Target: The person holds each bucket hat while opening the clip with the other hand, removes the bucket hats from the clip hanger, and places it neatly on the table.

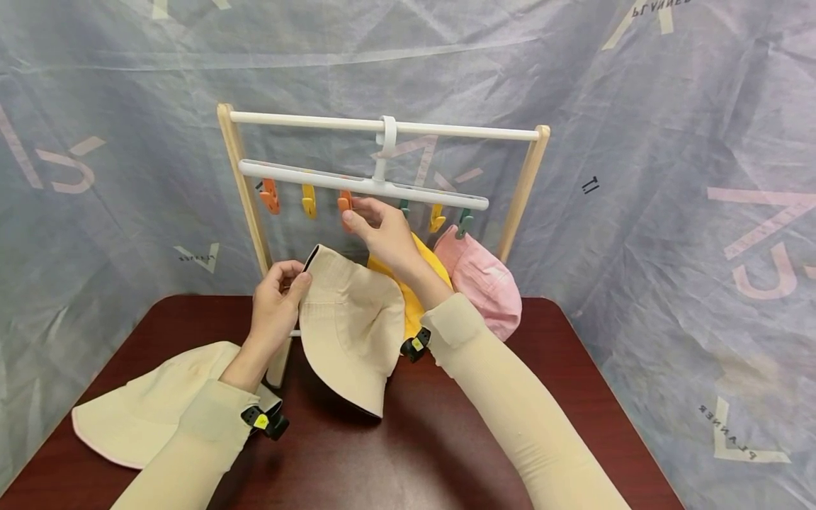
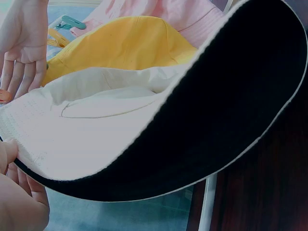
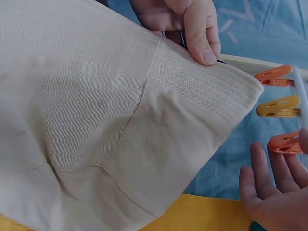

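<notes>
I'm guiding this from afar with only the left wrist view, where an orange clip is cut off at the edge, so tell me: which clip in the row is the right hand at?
Observer: The right hand is at the orange clip that is third from the left in the head view.
Operator: Okay, and what does that clip hang from?
Observer: From a white hanger hooked over a white rail.
Operator: Any hat besides the beige hat, the yellow hat and the pink hat?
Observer: Yes, a cream hat lies on the table, partly behind the left sleeve.
</notes>
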A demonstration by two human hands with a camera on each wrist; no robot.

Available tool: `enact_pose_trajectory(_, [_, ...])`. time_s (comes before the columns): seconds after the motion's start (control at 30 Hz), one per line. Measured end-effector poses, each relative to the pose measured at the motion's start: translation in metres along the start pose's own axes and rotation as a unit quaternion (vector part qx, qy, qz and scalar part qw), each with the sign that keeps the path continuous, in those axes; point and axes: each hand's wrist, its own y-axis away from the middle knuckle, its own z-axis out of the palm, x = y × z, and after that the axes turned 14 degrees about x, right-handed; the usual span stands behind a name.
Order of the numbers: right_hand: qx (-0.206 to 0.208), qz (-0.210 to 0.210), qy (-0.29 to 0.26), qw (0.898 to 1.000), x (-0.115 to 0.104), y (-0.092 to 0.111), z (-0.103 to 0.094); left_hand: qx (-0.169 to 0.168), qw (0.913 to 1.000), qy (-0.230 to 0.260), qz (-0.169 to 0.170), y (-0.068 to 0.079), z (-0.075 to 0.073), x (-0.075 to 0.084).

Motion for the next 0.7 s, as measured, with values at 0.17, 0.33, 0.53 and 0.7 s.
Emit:
enact_pose_trajectory(0.17, [-0.001, -0.002, -0.012, 1.000, 0.004, 0.004, -0.005, 0.000, 1.0000, 0.001, 0.001, 0.001, -0.001, 0.001])
enact_pose_trajectory(0.33, [-0.008, 0.001, -0.025, 1.000, 0.007, 0.012, -0.012, 0.007, 0.9998, 0.018, 0.002, 0.003, -0.001, 0.002])
enact_pose_trajectory(0.53, [-0.007, -0.003, -0.029, 1.000, 0.011, 0.024, -0.024, 0.013, 0.9994, 0.031, 0.012, 0.003, -0.002, 0.003])
enact_pose_trajectory(0.7, [-0.001, -0.007, -0.012, 1.000, 0.019, 0.038, -0.036, 0.017, 0.9992, 0.035, 0.011, 0.004, -0.003, 0.003])
